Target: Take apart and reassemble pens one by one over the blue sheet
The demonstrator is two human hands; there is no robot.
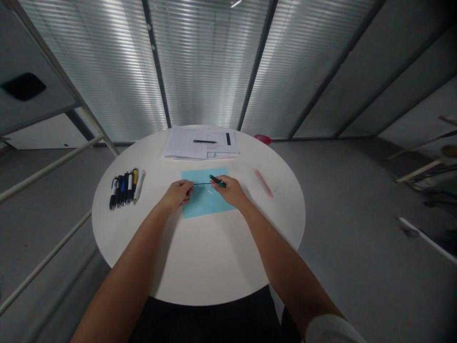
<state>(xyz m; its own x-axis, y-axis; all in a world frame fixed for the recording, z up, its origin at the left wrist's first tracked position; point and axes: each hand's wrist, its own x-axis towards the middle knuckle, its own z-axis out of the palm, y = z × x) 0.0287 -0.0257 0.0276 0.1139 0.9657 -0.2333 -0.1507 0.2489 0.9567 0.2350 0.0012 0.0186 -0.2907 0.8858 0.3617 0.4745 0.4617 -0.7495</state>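
Note:
My left hand (181,193) is pinched on one end of a thin dark pen refill (202,183). The refill stretches level toward my right hand (231,189), over a light blue sheet (200,207). Between my right thumb and fingers is a green and black pen barrel (217,181), tilted, its green end toward the refill. I cannot tell whether the refill's tip touches the barrel. Small whitish bits (210,192) show on the sheet just below the refill.
On the round white table (200,257), several pens (124,188) lie in a row at left. A pink pen-like stick (264,183) lies at right. Papers (187,143) with a black pen (204,141) are at the back. A white metal frame (50,164) stands left.

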